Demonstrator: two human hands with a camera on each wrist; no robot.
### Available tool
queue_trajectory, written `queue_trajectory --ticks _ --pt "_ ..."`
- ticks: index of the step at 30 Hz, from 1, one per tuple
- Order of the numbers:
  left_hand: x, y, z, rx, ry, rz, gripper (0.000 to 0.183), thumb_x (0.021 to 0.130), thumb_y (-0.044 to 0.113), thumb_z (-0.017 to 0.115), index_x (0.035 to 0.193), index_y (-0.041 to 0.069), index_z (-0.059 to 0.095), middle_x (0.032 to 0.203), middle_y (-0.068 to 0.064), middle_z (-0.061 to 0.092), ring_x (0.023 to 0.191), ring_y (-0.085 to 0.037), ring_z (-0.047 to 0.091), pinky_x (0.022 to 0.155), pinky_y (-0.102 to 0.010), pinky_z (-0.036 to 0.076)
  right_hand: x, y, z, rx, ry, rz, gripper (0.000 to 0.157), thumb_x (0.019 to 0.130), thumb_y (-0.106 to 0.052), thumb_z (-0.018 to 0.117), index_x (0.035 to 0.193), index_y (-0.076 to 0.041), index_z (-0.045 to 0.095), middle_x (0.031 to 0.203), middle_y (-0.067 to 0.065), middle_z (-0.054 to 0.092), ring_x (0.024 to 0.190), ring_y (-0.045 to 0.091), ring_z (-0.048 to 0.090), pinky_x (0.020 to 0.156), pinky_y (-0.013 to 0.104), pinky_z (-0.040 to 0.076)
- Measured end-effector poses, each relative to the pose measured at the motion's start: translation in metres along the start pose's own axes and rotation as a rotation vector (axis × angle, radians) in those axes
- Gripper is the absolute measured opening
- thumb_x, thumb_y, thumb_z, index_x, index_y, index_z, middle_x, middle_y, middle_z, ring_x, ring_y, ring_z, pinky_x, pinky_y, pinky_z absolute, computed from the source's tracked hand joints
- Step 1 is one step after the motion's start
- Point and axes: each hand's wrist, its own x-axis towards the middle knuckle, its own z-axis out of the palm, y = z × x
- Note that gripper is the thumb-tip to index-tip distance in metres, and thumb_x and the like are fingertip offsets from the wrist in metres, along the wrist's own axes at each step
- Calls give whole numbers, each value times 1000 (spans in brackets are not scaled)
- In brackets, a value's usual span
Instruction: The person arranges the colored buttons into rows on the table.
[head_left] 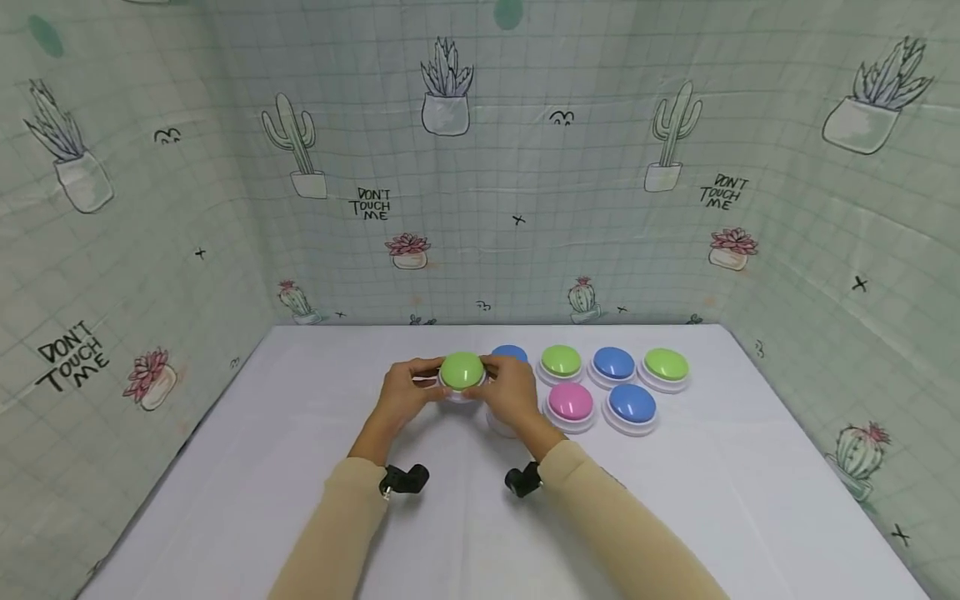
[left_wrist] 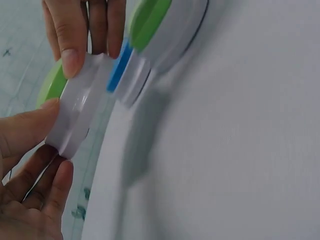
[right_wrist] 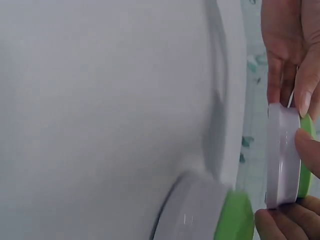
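Observation:
A green dome push button (head_left: pixel 461 371) with a white round base is held up off the table between both hands. The left hand (head_left: pixel 402 396) grips its left side, thumb at the near edge and fingers at the far edge. On the opposite side, the right hand (head_left: pixel 512 390) pinches it in the same way. The left wrist view shows the held button's white base (left_wrist: pixel 80 107) side-on, apart from the tabletop. Partly hidden by the right hand are a blue button (head_left: pixel 510 352) and another button's white base (head_left: pixel 501 424); the right wrist view shows a green-topped button (right_wrist: pixel 235 217) close by.
Right of the hands stand more buttons: a green one (head_left: pixel 561 360), a blue one (head_left: pixel 612 362) and another green one (head_left: pixel 666 364) behind, a pink one (head_left: pixel 571 402) and a blue one (head_left: pixel 632 404) in front. Patterned cloth walls (head_left: pixel 480 167) surround the white table (head_left: pixel 300 433).

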Motion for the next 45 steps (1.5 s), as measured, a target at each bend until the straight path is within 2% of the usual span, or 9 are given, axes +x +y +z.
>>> queue_trajectory --ticks 5,15,20,23,26,30,33,38,45 --pt "6 18 46 -12 -22 25 56 86 -5 83 139 3 67 139 -16 66 129 -34 63 106 -34 55 -4 25 -39 -24 61 3 66 79 -16 94 135 3 67 132 18 70 124 33 68 110 48 51" --pt "15 52 143 -81 -45 159 52 86 -11 79 136 -6 64 135 -21 63 129 -35 62 104 -27 54 -17 74 -118 25 123 68 68 80 -11 92 140 6 62 136 23 66 127 37 65 107 45 54" --pt "13 66 180 -126 -80 171 48 86 -14 77 132 -9 65 130 -21 64 129 -35 62 102 -24 54 -26 99 -151 51 141 100 68 84 -9 90 141 9 59 138 27 63 129 39 62 108 45 53" --pt "11 72 198 -151 -113 158 45 86 -16 76 130 -10 67 131 -23 64 128 -36 64 101 -27 56 -32 113 -169 54 144 118 67 85 -8 88 142 9 58 139 28 61 130 40 61 107 46 52" --pt "9 77 215 -182 -175 164 41 89 -17 70 130 -12 66 134 -26 64 129 -37 64 101 -28 56 -39 127 -187 62 139 149 67 87 -8 87 145 8 56 143 28 59 133 40 58 108 45 51" --pt "4 84 241 -220 -267 169 40 96 -16 59 136 -12 61 144 -26 60 136 -34 58 106 -25 51 -52 142 -210 55 146 195 69 90 -13 85 148 7 53 149 27 54 137 39 55 109 45 50" --pt "-1 89 257 -234 -305 149 43 98 -15 52 141 -11 58 150 -23 56 141 -31 53 110 -24 47 -59 151 -223 44 138 212 71 91 -15 84 150 7 51 151 27 52 138 39 54 109 44 49" --pt "-10 94 276 -216 -377 139 47 99 -13 48 146 -11 53 155 -23 50 146 -29 47 115 -26 42 -69 164 -238 34 122 235 74 92 -17 84 152 7 48 151 26 52 140 38 52 112 43 47" --pt "-17 93 293 -185 -494 154 54 98 -9 51 151 -11 44 161 -22 42 148 -27 43 115 -25 41 -77 181 -248 32 108 284 77 90 -22 86 152 6 49 152 26 51 142 39 50 116 49 44"
